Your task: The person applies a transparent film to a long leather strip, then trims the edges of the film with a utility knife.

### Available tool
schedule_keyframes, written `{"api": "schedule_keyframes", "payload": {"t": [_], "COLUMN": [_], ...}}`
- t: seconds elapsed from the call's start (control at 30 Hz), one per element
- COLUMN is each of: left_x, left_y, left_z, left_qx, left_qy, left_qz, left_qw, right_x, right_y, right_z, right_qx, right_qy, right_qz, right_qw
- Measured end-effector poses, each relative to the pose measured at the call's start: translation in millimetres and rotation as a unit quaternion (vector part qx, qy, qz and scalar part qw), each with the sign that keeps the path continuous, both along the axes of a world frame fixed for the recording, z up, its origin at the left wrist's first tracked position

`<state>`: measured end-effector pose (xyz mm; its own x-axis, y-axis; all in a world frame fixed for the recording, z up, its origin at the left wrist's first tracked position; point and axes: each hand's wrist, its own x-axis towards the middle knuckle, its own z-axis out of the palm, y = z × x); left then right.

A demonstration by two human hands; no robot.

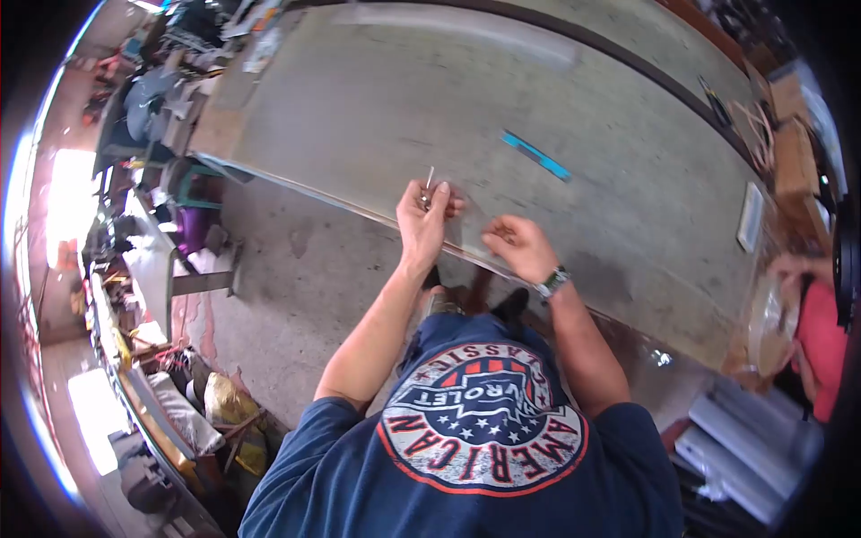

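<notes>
In the head view, my left hand (429,213) is over the near edge of the table (359,108), fingers closed on a thin silver tool (430,176). Its slim shaft points up and away from me; the rest is mostly hidden in my fingers, so its kind does not show. To the right, my right hand (520,244) is by the same edge, with fingers curled in and a watch on the wrist. Whatever it may hold is hidden. A flat turquoise-and-dark strip (536,156) lies on the table beyond both hands.
Pliers (715,100) lie at the far right, and a white bar (751,217) rests near the right end. Another person (821,345) in red stands there beside clear plastic (768,327). Grey rolls (744,448) lie below. Cluttered shelving (179,421) lines the left.
</notes>
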<state>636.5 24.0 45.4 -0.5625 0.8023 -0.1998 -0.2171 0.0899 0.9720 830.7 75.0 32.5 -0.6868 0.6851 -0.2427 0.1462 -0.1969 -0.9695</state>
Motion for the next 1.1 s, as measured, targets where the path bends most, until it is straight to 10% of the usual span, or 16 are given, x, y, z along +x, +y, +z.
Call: {"api": "schedule_keyframes", "payload": {"t": [0.13, 0.2, 0.27, 0.4, 0.53, 0.8, 1.1], "left_x": [-43, -34, -57, -105, -193, -349, -505], "left_y": [-13, -24, -45, -14, 19, 55, 31], "left_z": [-1, 60, 7, -19, 16, 6, 0], "left_qx": [-0.047, -0.094, -0.15, 0.032, -0.029, -0.048, -0.02], "left_qy": [-0.255, -0.585, -0.465, -0.431, -0.511, -0.175, 0.008], "left_qz": [0.048, -0.157, -0.326, -0.277, -0.103, -0.031, 0.123], "left_qw": [0.965, 0.79, 0.809, 0.858, 0.853, 0.983, 0.992], "right_x": [-38, -57, -83, -134, -199, -275, -265], "right_y": [12, 20, 27, 41, 49, 58, 91], "right_z": [39, 53, 60, 80, 90, 71, 59], "right_qx": [-0.095, -0.103, -0.091, -0.155, -0.183, -0.153, -0.083], "right_qy": [0.037, 0.034, 0.014, -0.007, -0.068, -0.087, -0.174], "right_qz": [0.025, 0.029, 0.035, 0.045, 0.046, 0.117, 0.086], "right_qw": [0.994, 0.994, 0.995, 0.987, 0.98, 0.977, 0.977]}}
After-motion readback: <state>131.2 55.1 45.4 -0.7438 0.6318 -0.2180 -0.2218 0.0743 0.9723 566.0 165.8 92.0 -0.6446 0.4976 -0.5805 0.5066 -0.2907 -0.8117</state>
